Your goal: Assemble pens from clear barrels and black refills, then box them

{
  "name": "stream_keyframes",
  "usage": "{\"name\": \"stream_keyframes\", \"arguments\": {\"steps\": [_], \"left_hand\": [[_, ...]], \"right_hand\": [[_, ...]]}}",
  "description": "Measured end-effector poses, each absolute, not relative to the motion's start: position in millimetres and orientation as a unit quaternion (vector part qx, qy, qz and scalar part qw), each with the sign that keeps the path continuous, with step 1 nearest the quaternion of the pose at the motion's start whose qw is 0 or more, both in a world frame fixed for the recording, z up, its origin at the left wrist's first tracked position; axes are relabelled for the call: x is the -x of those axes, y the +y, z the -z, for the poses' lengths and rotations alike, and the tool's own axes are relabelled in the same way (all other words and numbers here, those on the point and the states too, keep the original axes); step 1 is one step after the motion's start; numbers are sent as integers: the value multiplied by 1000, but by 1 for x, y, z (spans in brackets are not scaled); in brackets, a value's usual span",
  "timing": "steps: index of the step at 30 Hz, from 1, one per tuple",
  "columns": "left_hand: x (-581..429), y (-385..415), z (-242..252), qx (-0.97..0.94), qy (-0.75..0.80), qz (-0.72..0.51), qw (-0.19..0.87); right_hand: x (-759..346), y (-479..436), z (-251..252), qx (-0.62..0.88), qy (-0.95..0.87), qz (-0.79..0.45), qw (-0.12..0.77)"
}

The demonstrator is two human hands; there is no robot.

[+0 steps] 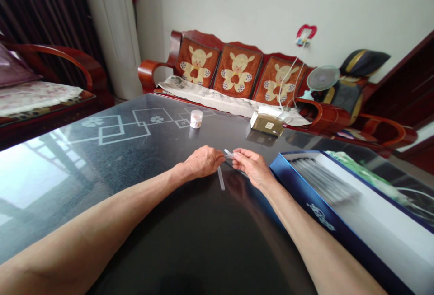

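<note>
My left hand (204, 161) and my right hand (252, 164) meet above the dark table, fingers pinched close together. Between their fingertips is a thin translucent strip (229, 155), with one end sticking up beside my right fingers. A similar pale strip (221, 179) points down from under my left fingers; whether it is part of the same piece I cannot tell. Right of my right hand stands an open blue box (298, 195) with a white inside. Several slim grey sticks (322, 180), perhaps sleeved, lie side by side at its far end.
A small white jar (196, 119) stands farther back on the glossy table (162, 146). A gold-brown tissue box (267, 124) sits at the back right. Green-white packaging (366, 173) lies beyond the blue box. Behind are a wooden sofa (154, 71) and a small fan (323, 78).
</note>
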State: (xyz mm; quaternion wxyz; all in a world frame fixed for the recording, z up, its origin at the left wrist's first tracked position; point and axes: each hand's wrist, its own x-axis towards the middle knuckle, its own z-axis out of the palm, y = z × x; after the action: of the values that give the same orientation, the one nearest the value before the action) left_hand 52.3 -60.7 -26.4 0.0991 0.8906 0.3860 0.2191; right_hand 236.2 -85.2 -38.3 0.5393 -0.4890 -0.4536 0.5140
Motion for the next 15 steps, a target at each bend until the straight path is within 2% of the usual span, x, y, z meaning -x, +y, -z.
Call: {"name": "stream_keyframes", "arguments": {"steps": [5, 11, 15], "left_hand": [[-53, -68, 28, -893, 408, -189, -4], [-54, -69, 26, -895, 406, -173, -66], [-49, -62, 23, -911, 370, -165, -75]], "right_hand": [[-234, -87, 35, 491, -442, -517, 544], [-231, -87, 34, 488, -439, -522, 546], [-234, -85, 36, 506, -551, -420, 513]]}}
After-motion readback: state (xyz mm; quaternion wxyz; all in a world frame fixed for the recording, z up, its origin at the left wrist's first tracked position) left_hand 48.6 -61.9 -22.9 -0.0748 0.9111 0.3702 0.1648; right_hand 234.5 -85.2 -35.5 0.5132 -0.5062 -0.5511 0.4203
